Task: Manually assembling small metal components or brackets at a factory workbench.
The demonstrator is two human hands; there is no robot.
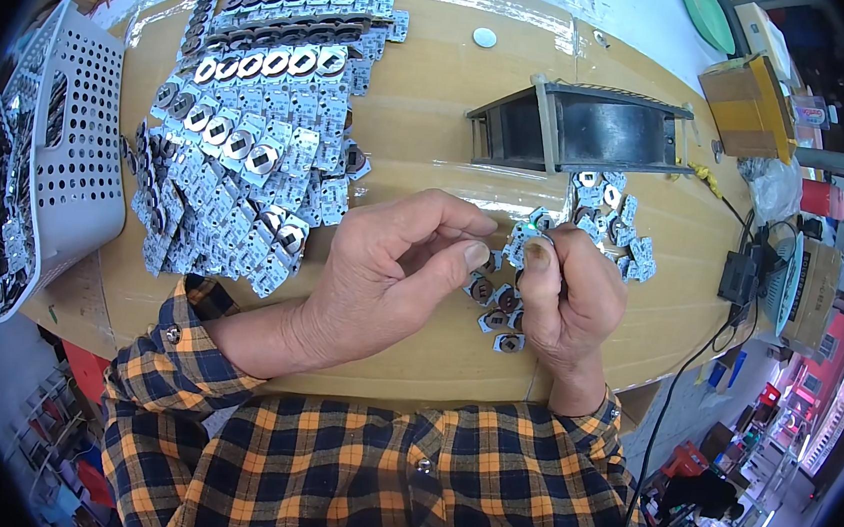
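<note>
My right hand [572,292] is closed, thumb against bent fingers, on a small white circuit board [523,234] with a spot of green light on it. Just left of the board is my left hand [392,266], its thumb and forefinger curved and apart, with nothing visible between them. Beneath and between the hands lie several small boards with round dark parts [495,320], partly covered by my right hand. Beyond my right hand is another loose heap of boards [607,211]. Overlapping rows of similar boards [242,137] spread over the table's left side.
A black fan [614,132] in a frame stands at the back right. The white perforated basket [79,163] full of boards stands at the left edge. A white disc [484,37] lies far back. Cardboard box [749,106], black adapter [739,276] and cables line the right edge.
</note>
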